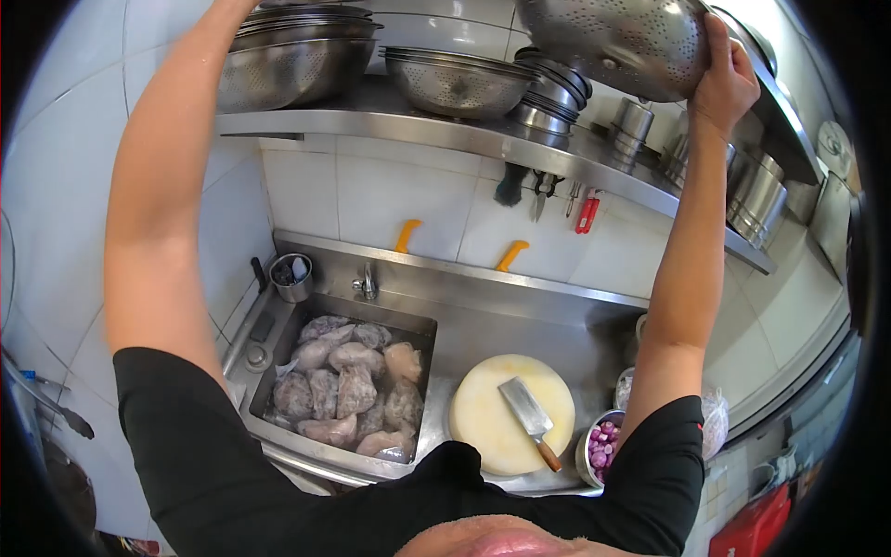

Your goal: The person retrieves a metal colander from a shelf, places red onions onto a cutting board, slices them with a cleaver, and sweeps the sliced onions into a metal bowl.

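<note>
My right hand (pixel 726 82) is raised at the upper right, its fingers closed on the rim of a perforated steel colander (pixel 617 46). The colander is tilted, with its underside facing me, above the steel shelf (pixel 445 125). My left arm (pixel 162 204) reaches up past a stack of steel bowls (pixel 292 70) on the shelf's left end. The left hand itself is beyond the top edge, so its fingers are hidden. Another nested stack of colanders (pixel 459 85) rests mid-shelf, beside several smaller steel pots (pixel 549 102).
Below, a sink basin (pixel 429 371) holds several bagged, frozen-looking pieces (pixel 355 388) in water. A cleaver (pixel 527 408) lies on a round cutting board (pixel 475 444). Purple shallots (pixel 603 446) fill a container at right. Steel canisters (pixel 756 200) stand on the shelf's right end.
</note>
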A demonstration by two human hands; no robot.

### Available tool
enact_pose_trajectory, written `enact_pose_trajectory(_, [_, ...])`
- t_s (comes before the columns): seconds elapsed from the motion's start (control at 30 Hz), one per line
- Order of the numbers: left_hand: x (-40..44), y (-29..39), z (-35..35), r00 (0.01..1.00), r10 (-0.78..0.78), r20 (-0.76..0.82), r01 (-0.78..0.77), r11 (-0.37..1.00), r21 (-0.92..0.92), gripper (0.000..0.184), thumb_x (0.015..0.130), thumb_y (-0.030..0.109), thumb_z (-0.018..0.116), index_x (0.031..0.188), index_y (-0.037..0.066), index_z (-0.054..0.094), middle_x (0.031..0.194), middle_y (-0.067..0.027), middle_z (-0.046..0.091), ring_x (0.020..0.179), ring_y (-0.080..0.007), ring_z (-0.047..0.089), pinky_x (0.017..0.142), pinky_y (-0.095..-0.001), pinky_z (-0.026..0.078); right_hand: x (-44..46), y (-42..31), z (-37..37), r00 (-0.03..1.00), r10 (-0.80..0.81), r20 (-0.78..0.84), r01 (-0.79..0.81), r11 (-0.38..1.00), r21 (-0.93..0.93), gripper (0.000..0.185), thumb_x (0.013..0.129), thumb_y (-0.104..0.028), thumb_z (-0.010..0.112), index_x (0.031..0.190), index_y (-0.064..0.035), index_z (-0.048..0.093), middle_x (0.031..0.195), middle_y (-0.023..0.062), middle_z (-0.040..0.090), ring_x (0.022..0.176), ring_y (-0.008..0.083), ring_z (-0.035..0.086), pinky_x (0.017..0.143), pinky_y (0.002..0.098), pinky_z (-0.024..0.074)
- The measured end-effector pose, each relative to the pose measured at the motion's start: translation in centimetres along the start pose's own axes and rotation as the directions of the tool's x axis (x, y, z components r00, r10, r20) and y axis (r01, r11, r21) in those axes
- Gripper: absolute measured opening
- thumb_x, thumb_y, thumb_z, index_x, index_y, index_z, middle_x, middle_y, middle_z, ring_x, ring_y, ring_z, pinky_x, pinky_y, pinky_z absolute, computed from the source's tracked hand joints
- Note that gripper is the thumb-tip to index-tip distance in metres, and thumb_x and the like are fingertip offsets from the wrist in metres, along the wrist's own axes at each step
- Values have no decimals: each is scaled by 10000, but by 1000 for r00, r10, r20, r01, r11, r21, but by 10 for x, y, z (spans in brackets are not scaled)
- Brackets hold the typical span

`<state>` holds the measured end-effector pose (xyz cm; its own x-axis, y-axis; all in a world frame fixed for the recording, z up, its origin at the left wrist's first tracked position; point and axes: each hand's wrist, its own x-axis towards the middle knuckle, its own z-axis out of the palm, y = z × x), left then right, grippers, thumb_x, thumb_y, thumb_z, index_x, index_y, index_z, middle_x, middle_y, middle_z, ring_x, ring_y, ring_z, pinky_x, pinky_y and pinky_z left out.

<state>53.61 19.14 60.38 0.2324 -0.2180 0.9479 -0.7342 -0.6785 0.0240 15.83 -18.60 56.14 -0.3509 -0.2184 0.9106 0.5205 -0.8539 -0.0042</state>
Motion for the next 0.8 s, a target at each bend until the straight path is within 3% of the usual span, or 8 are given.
enact_pose_trajectory(0.17, [-17, 18, 1, 987, -161, 25, 158, 983, 99, 929, 764, 491, 857, 1473, 16, 491, 1586, -415, 259, 1188, -478, 629, 972, -444, 567, -18, -30, 25, 982, -173, 80, 173, 985, -2, 451, 928, -287, 825, 614, -71, 583, 608, -86, 448, 587, 41, 361, 516, 261, 275])
enact_pose_trajectory(0.23, [-50, 55, -10, 984, 154, -91, -160, 985, -68, 1006, 797, 532, 842, 1555, 42, 397, 1593, -425, 227, 1307, -508, 545, 1026, -492, 538, -25, -42, 38, 971, -232, 51, 235, 970, -55, 432, 890, -253, 860, 609, -64, 591, 602, -79, 467, 574, 40, 373, 506, 254, 284])
enact_pose_trajectory(0.3, [-114, 105, -22, 923, 2, 385, 349, 417, -839, 905, 866, 661, 711, 1483, 54, 448, 1462, -251, 421, 1213, -440, 608, 1017, -533, 518, -37, -56, 54, 974, -224, 31, 225, 973, -46, 420, 871, -240, 874, 609, -61, 599, 596, -71, 473, 570, 39, 383, 502, 252, 294])
enact_pose_trajectory(0.33, [-141, 113, -17, 797, 63, 601, 604, -49, -796, 851, 897, 727, 638, 1364, 17, 591, 1275, -159, 669, 1067, -380, 711, 936, -493, 590, -49, -63, 65, 977, -213, 30, 214, 976, -40, 415, 861, -233, 882, 608, -60, 602, 593, -67, 476, 568, 38, 388, 499, 251, 299])
enact_pose_trajectory(0.37, [-150, 99, 0, 595, 654, 468, 776, -313, -548, 1027, 866, 846, 540, 1463, 11, 498, 1444, -201, 571, 1241, -440, 622, 1048, -610, 508, -65, -72, 78, 987, -153, 50, 153, 988, 13, 420, 846, -238, 894, 604, -63, 599, 576, -56, 479, 553, 50, 400, 486, 251, 307])
enact_pose_trajectory(0.53, [-243, 98, -27, 916, 365, 164, 400, -857, -326, 932, 920, 745, 555, 1579, 106, 392, 1587, -187, 440, 1387, -459, 494, 1141, -650, 401, -126, -114, 100, 594, -586, 552, 560, 793, 239, 463, 771, -489, 871, 702, -101, 626, 675, 13, 573, 688, 202, 563, 692, 377, 430])
enact_pose_trajectory(0.63, [-313, 55, -65, 790, -342, 509, 203, -637, -744, 795, 974, 598, 564, 1524, 38, 439, 1555, -185, 466, 1354, -403, 535, 1121, -599, 442, -174, -133, 104, 433, -670, 603, 470, 739, 484, 532, 702, -584, 852, 658, -155, 539, 714, -16, 539, 764, 199, 602, 892, 443, 415])
enact_pose_trajectory(0.8, [-423, 28, -81, 733, -539, 414, 322, -262, -910, 494, 1042, 376, 521, 1337, -10, 612, 1343, -157, 665, 1200, -302, 660, 1076, -486, 498, -221, -166, 100, 363, -599, 714, 91, 785, 612, 456, 778, -490, 821, 670, -111, 592, 730, 27, 540, 817, 215, 592, 967, 460, 367])
